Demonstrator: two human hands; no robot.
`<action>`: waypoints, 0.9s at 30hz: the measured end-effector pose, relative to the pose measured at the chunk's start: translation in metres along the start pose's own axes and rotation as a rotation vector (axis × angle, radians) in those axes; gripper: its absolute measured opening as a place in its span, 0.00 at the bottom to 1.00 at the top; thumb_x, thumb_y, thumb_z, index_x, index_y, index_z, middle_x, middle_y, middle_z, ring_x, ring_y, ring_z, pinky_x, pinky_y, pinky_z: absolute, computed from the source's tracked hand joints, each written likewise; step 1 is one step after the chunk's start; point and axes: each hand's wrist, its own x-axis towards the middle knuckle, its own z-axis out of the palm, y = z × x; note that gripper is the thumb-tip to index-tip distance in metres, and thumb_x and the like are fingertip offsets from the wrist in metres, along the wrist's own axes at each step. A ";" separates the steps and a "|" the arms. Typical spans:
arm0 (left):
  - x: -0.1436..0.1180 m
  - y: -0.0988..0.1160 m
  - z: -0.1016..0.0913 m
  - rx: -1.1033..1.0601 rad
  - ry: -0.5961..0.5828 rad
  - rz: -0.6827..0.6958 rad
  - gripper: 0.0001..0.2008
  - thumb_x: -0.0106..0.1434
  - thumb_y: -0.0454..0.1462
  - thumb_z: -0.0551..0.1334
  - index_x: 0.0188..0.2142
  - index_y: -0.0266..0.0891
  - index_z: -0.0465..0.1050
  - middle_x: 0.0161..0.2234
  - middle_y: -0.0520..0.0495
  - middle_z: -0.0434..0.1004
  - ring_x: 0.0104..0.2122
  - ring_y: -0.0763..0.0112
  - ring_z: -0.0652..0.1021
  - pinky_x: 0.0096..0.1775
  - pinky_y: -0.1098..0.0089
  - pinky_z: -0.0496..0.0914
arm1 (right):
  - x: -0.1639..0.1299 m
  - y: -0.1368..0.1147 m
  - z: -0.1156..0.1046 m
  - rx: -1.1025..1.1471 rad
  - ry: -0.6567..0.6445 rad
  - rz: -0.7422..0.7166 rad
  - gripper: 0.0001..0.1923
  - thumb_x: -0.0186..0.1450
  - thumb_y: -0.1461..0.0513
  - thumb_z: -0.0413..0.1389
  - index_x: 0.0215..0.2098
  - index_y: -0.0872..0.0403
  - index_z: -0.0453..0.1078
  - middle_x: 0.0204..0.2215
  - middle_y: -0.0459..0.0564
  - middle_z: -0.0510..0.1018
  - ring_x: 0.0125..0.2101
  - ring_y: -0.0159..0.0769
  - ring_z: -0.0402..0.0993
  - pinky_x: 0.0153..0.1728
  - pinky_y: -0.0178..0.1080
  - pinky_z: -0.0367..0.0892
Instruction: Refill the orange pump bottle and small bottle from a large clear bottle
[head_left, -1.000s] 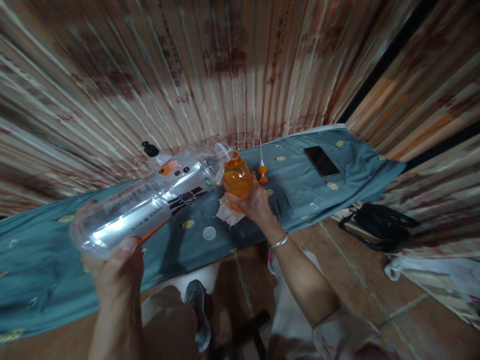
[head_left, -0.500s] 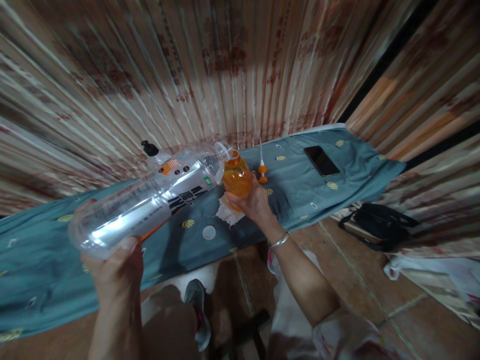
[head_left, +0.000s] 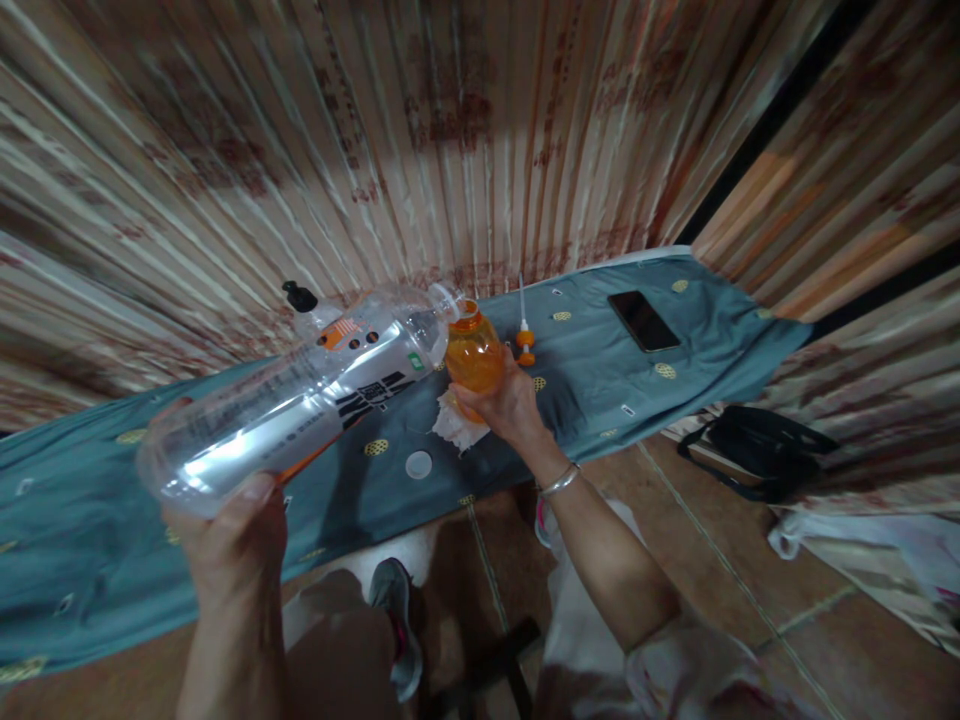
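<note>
Above a worktop draped in patterned blue-green cloth, a large clear bottle is held tilted by the left hand, wrapped around its base end, its mouth brought to the open neck of an orange bottle. The orange bottle is clasped around its side by the right hand; whether the two rims touch cannot be told. Near its base a crumpled white tissue is seen, with a white cap, an orange pump head and a dark phone placed nearby.
</note>
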 end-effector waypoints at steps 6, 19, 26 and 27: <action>0.000 0.003 0.003 -0.027 -0.013 0.014 0.27 0.34 0.35 0.66 0.39 0.50 0.76 0.40 0.51 0.77 0.49 0.53 0.78 0.57 0.48 0.70 | 0.000 0.001 0.000 0.009 -0.002 -0.011 0.39 0.55 0.49 0.71 0.57 0.55 0.63 0.42 0.58 0.85 0.41 0.51 0.85 0.39 0.45 0.80; 0.001 0.002 0.002 -0.103 -0.021 0.010 0.25 0.34 0.32 0.65 0.37 0.49 0.75 0.40 0.51 0.78 0.51 0.51 0.78 0.60 0.45 0.68 | 0.001 -0.001 -0.003 0.009 -0.021 0.003 0.39 0.54 0.51 0.72 0.56 0.56 0.63 0.41 0.58 0.85 0.41 0.50 0.85 0.40 0.44 0.80; 0.001 0.000 0.002 -0.125 -0.014 0.027 0.23 0.33 0.32 0.65 0.34 0.48 0.76 0.40 0.51 0.78 0.51 0.51 0.78 0.60 0.46 0.68 | 0.000 0.002 0.002 -0.016 0.015 -0.027 0.39 0.56 0.49 0.71 0.56 0.57 0.63 0.40 0.59 0.85 0.39 0.51 0.85 0.38 0.45 0.80; 0.001 0.001 0.002 -0.121 -0.016 0.024 0.23 0.33 0.32 0.65 0.34 0.48 0.76 0.40 0.51 0.78 0.51 0.51 0.78 0.59 0.46 0.68 | 0.000 0.002 0.002 -0.025 0.017 -0.028 0.39 0.55 0.49 0.71 0.57 0.57 0.63 0.40 0.59 0.85 0.39 0.52 0.85 0.38 0.45 0.80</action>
